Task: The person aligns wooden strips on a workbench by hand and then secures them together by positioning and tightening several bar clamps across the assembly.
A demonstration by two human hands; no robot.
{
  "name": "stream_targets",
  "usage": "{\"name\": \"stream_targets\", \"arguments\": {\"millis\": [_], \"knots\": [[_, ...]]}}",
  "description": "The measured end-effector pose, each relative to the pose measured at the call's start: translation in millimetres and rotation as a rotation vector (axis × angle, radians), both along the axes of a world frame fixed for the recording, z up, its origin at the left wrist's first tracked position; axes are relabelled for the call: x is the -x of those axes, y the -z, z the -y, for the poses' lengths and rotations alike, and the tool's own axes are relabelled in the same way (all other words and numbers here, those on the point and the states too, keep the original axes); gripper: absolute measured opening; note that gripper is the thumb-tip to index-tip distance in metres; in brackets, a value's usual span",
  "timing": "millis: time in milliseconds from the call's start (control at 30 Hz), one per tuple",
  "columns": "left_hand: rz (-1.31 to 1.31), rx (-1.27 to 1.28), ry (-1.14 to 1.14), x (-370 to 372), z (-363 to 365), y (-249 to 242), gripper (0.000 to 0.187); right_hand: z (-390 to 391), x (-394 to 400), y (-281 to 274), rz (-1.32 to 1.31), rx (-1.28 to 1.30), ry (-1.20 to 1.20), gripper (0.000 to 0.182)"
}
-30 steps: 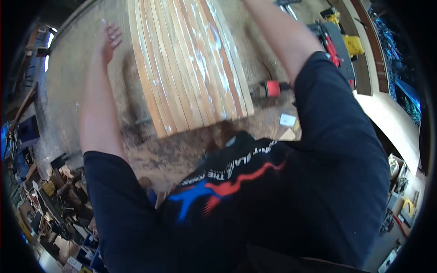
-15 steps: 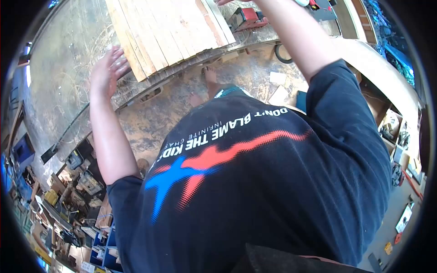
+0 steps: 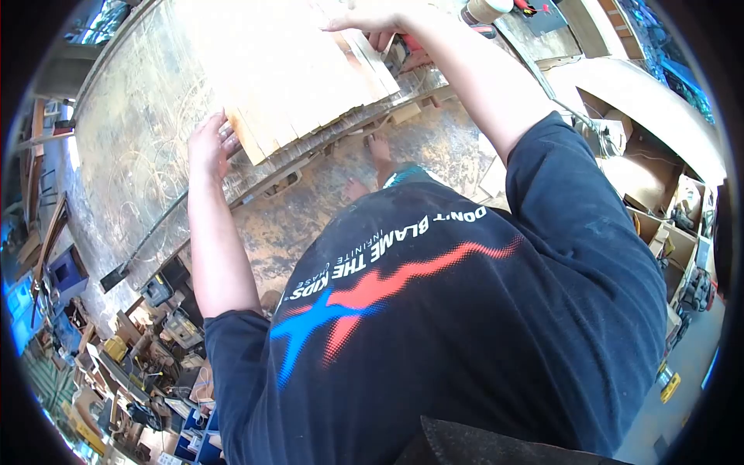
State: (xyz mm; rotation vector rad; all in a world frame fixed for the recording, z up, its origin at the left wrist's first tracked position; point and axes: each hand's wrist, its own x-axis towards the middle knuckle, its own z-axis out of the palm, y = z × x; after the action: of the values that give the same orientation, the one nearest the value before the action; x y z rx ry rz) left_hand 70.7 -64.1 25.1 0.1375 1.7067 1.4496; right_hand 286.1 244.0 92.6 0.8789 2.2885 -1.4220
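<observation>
A pale wooden panel (image 3: 287, 85) made of joined strips lies on the scratched workbench (image 3: 147, 108), its near end uneven. My left hand (image 3: 208, 149) is at the panel's left edge near the front corner, thumb against the side and fingers curled low beside it. On the right side, farther back, my right hand (image 3: 376, 22) grips the opposite edge, its thumb stretched over the top face and its other fingers down at the side. Glare washes out much of the panel's surface.
A jar-like container (image 3: 487, 9) and a red tool (image 3: 416, 58) are on the bench to the right. A bar clamp (image 3: 151, 232) sticks out at the front left. Tools and offcuts crowd the lower left. My bare feet (image 3: 378, 151) are on the stained floor.
My left hand has moved in to the panel's left edge. My right hand has come onto the right edge, with more of it now in view. The view has shifted slightly.
</observation>
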Motion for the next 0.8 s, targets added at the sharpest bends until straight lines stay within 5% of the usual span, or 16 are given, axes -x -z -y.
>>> {"name": "stream_targets", "arguments": {"millis": [467,667,800], "knots": [[-0.088,0.126,-0.069,4,12,-6,0.028,-11,6,13,0.024,0.025,-0.006,0.072],[-0.151,0.137,0.042,6,12,-3,0.047,-33,7,56,0.006,0.09,0.1,0.074],[-0.043,0.03,0.064,12,30,-11,0.054,-24,5,32,0.157,-0.157,0.008,0.075]]}}
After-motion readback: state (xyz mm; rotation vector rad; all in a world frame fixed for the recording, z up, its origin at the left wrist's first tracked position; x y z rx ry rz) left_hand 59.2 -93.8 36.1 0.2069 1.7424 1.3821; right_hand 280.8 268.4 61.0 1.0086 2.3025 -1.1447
